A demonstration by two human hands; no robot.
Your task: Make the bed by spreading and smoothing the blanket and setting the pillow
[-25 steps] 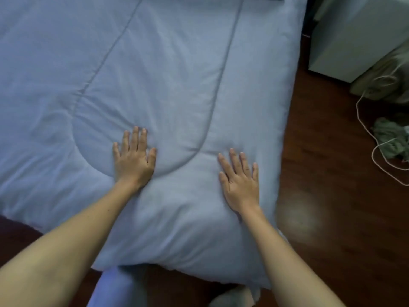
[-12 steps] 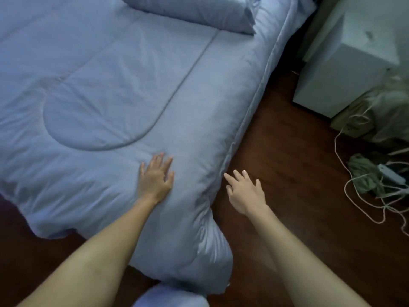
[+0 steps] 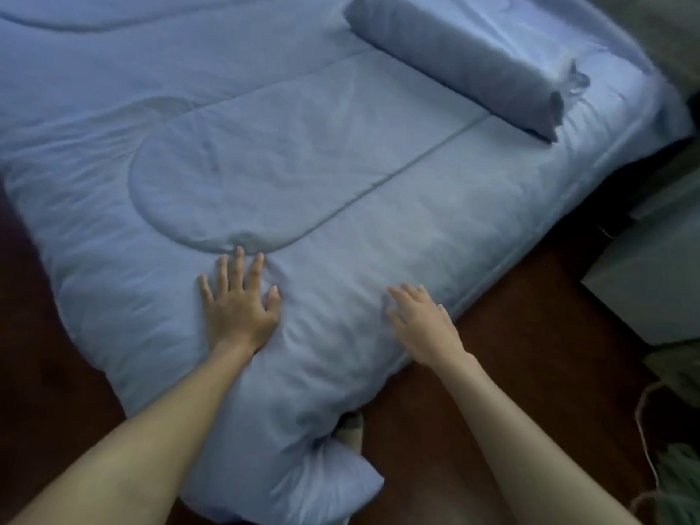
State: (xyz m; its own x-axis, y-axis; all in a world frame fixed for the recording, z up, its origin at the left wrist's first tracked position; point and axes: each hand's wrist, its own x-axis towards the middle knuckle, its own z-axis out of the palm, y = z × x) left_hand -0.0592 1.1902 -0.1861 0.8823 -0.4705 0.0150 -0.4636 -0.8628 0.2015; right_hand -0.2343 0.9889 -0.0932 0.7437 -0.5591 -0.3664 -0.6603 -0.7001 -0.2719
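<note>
Blue blanket (image 3: 341,176) covers bed; dark wooden floor (image 3: 530,335).

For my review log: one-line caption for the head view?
Left hand presses the blue blanket, right hand at its edge; pillow beyond.

The blanket (image 3: 341,145) is soft padded cloth, matt, with stitched quilting lines sunk into it and fine creases across its surface; it puffs thickly at the near corner. The pillow (image 3: 454,58) has a cover of similar matt cloth, fairly smooth with faint wrinkles. The floor (image 3: 511,354) is dark wood with a slightly glossy sheen. The cabinet (image 3: 651,282) has a pale, smooth, matt face.
</note>
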